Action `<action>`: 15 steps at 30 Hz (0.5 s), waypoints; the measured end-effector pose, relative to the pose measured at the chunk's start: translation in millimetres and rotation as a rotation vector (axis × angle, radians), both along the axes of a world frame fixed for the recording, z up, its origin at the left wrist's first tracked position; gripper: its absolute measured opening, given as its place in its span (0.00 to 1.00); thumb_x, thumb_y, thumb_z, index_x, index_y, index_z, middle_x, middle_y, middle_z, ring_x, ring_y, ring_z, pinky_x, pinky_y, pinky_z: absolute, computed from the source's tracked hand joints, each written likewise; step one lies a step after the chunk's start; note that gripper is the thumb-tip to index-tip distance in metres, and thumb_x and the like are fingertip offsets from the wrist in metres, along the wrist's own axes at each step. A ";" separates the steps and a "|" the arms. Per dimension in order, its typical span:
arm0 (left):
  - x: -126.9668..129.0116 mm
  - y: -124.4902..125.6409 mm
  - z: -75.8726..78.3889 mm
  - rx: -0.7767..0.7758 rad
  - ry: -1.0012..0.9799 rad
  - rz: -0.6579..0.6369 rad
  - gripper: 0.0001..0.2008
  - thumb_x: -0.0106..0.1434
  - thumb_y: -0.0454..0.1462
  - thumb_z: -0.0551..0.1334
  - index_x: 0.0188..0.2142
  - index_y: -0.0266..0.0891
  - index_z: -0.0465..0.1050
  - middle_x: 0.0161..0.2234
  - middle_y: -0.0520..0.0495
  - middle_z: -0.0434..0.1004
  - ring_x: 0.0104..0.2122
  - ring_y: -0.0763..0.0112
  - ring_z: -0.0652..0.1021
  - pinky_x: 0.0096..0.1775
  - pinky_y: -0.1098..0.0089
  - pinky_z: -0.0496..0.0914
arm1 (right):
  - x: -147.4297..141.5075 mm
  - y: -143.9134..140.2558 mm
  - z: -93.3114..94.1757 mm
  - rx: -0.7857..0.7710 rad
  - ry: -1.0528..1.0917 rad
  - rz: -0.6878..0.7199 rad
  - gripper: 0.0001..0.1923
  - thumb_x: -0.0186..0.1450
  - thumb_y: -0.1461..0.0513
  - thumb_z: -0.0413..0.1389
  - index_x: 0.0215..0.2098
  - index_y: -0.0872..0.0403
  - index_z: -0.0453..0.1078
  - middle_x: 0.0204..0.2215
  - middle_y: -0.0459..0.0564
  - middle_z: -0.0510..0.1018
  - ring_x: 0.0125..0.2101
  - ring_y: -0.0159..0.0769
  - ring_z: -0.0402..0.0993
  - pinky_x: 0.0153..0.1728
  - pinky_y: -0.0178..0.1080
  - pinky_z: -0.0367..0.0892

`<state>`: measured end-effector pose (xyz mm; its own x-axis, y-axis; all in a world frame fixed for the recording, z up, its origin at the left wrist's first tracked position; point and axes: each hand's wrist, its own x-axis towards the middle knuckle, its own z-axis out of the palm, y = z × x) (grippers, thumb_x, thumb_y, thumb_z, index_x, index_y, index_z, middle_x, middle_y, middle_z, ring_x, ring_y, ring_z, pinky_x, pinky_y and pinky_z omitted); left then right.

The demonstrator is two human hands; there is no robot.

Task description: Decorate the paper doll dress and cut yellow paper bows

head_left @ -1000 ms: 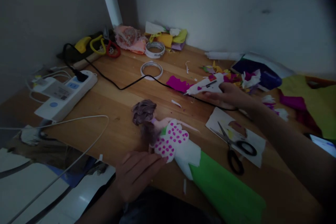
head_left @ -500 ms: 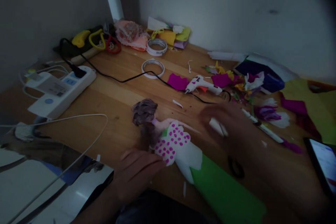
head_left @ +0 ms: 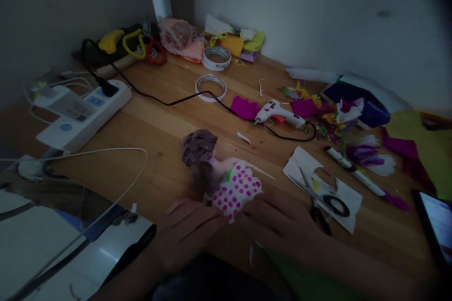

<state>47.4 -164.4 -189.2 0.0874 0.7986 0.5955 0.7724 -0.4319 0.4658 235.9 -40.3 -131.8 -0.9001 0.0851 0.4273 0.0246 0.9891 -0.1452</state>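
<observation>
A doll (head_left: 222, 165) with brown-grey hair lies on the wooden table, its head toward the far left. Over its body is a white paper piece with magenta dots (head_left: 231, 197) and a scalloped edge. My left hand (head_left: 194, 225) is closed at the lower left edge of this dotted paper piece. From the other side, my right hand (head_left: 278, 225) presses its fingers on the piece's right edge and covers the white part below. Green paper (head_left: 307, 275) shows under my right forearm. Scissors (head_left: 314, 195) with black handles lie on a cut white paper (head_left: 300, 160) beyond my right hand.
A glue gun (head_left: 280, 114) lies behind the doll, its black cord running to the white power strip (head_left: 84, 115). Tape rolls (head_left: 211, 88), a marker (head_left: 356, 174), paper flowers (head_left: 369, 153) and a phone (head_left: 436, 225) lie around. The table edge drops off at lower left.
My right hand has moved left and down from over the scissors and cut paper to the dotted paper piece, uncovering them. My left hand stays at the piece. The view has shifted slightly.
</observation>
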 end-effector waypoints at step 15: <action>-2.1 -1.5 -2.7 -0.022 -0.007 -0.041 0.11 0.70 0.32 0.53 0.44 0.37 0.73 0.37 0.50 0.80 0.36 0.72 0.75 0.39 0.69 0.65 | 5.9 6.3 -6.4 -0.047 -0.088 -0.213 0.21 0.71 0.50 0.44 0.41 0.53 0.73 0.32 0.51 0.76 0.37 0.40 0.70 0.37 0.41 0.65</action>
